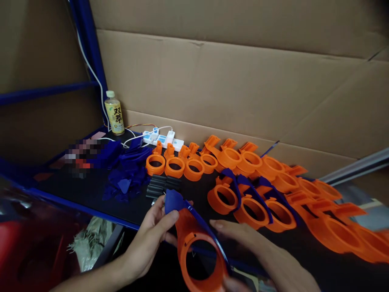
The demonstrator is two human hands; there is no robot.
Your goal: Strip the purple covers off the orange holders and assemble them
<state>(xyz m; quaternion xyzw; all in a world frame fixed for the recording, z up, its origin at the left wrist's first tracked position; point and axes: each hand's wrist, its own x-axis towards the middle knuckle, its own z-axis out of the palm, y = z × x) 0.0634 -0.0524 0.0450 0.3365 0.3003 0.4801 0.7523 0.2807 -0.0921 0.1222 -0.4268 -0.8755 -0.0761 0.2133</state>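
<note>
My left hand [150,237] grips an orange plastic ring part [194,253] near its top, thumb pressed on a dark blue curved piece [176,202] fitted along the ring's edge. My right hand [267,259] holds the same ring from the right and below, fingers stretched along the blue strip. The ring is held over the front edge of a black tabletop [91,190]. Just behind it lie several black ribbed pieces [162,185].
A row of bare orange rings [174,164] and rings with blue pieces fitted [252,207] fill the right side. A pile of loose blue pieces [127,174], a white power strip [162,138] and a drink bottle [114,113] stand behind. Cardboard walls [227,81] close the back.
</note>
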